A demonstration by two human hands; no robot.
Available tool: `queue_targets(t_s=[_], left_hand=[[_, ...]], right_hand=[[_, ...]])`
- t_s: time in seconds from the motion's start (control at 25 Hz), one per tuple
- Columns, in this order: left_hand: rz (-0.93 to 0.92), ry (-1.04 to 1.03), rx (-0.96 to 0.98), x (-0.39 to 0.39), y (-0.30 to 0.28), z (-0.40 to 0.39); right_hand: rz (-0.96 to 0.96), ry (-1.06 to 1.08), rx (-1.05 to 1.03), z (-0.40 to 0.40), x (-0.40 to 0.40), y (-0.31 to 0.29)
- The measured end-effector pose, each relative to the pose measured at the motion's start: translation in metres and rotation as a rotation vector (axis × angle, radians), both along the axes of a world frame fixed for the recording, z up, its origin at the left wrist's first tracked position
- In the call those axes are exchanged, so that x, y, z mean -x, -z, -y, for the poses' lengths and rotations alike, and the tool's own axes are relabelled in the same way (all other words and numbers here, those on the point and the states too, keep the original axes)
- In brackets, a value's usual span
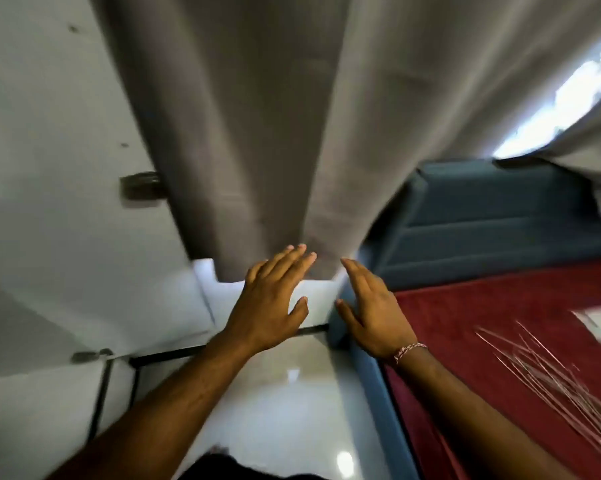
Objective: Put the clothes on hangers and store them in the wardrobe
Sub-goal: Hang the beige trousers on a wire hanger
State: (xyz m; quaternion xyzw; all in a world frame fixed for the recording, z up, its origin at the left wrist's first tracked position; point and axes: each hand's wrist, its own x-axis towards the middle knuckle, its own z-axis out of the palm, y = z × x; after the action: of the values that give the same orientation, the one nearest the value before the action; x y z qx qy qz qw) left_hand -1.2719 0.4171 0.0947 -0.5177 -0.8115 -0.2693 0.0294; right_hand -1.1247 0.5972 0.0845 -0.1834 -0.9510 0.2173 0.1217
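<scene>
**Both hands empty beside the grey curtain**

A grey curtain point(257, 133) hangs down the middle of the view, and both hands are raised toward its lower hem. The left hand point(271, 299) is spread flat with its fingers open, its tips reaching just in front of the hem; it grips nothing. The right hand point(372, 313) is just right of the hem, also open with fingers extended and empty, a braided thread bracelet point(410, 351) at its wrist. Further right of the curtain lies a bed with a red cover point(482, 323) and blue padded frame point(493, 216). A bundle of thin wire hangers point(548, 372) lies on that cover, well apart from both hands. The picture is motion-blurred, and no clothes or wardrobe can be made out.
</scene>
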Motion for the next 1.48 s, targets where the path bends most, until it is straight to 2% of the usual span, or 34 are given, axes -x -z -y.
queue_targets(t_s=[0.28, 0.4, 0.6, 0.68, 0.76, 0.84, 1.0, 1.2, 1.32, 1.48], left_hand=[[0.100, 0.624, 0.189, -0.173, 0.058, -0.237], [0.163, 0.804, 0.258, -0.251, 0.095, -0.317], [0.361, 1.068, 0.473, -0.369, 0.142, -0.411], [0.448, 1.209, 0.578, -0.417, 0.151, -0.435], [0.458, 1.304, 0.638, -0.459, 0.148, -0.453], [0.496, 1.333, 0.655, -0.497, 0.145, -0.465], [0.515, 1.334, 0.711, -0.567, 0.146, -0.480], [0.713, 1.144, 0.833, -0.633, 0.165, -0.458], [0.761, 1.061, 0.904, -0.663, 0.183, -0.433], [0.789, 0.993, 0.909, -0.674, 0.187, -0.418]], right_hand=[[0.142, 0.621, 0.147, -0.109, -0.239, 0.060], [0.228, 0.903, 0.275, -0.136, -0.339, 0.093], [0.301, 1.335, 0.554, -0.138, -0.485, 0.146], [0.388, 1.483, 0.640, -0.126, -0.534, 0.148], [0.422, 1.589, 0.688, -0.119, -0.574, 0.148], [0.394, 1.635, 0.770, -0.118, -0.607, 0.156], [0.321, 1.592, 0.997, -0.133, -0.653, 0.188], [0.122, 1.666, 1.104, -0.164, -0.686, 0.246], [0.218, 1.665, 1.102, -0.166, -0.699, 0.302], [0.340, 1.674, 1.165, -0.170, -0.715, 0.327]])
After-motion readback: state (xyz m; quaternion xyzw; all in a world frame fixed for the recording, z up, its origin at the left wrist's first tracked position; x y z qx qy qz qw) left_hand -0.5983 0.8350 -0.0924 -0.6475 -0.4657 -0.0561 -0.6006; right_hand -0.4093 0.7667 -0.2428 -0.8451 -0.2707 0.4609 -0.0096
